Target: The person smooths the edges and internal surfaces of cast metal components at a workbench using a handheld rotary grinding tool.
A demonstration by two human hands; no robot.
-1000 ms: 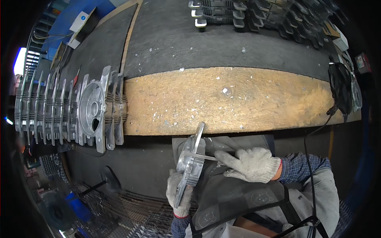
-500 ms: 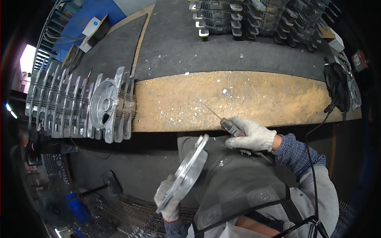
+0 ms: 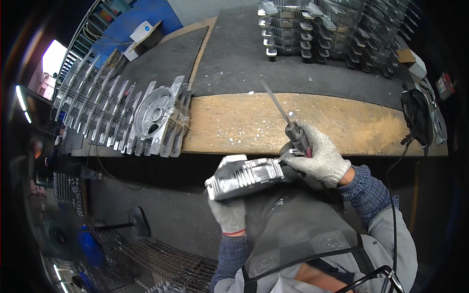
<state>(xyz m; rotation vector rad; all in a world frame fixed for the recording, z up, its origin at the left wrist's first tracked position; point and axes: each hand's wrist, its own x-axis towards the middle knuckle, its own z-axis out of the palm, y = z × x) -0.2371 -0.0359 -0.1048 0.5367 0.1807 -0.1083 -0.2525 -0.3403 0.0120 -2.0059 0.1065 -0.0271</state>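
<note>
My left hand (image 3: 228, 215), in a pale knit glove, is closed on a silvery ribbed metal casting (image 3: 248, 178) held over my lap, in front of the bench edge. The casting is edge-on and slightly blurred. My right hand (image 3: 323, 155), gloved too, grips a hand-held file tool (image 3: 297, 136) with a dark grey body and a long thin blade. Its blade points up and away over the bench, apart from the casting. The casting's right end is close to my right fingers; whether they touch cannot be told. A dark apron (image 3: 293, 219) covers my lap.
Similar castings stand in a row (image 3: 97, 110) on the bench's left. More castings are stacked (image 3: 288, 36) at the back right. Metal chips lie on the wooden bench strip (image 3: 215, 119) and the dark mat (image 3: 234, 63). A black pouch (image 3: 414, 115) lies at right. A cable (image 3: 394, 210) hangs beside my right arm.
My left hand has raised the casting up and right, turning it from steeply tilted to nearly level. The right hand has shifted slightly right, its tool blade now pointing more steeply away. The view has shifted.
</note>
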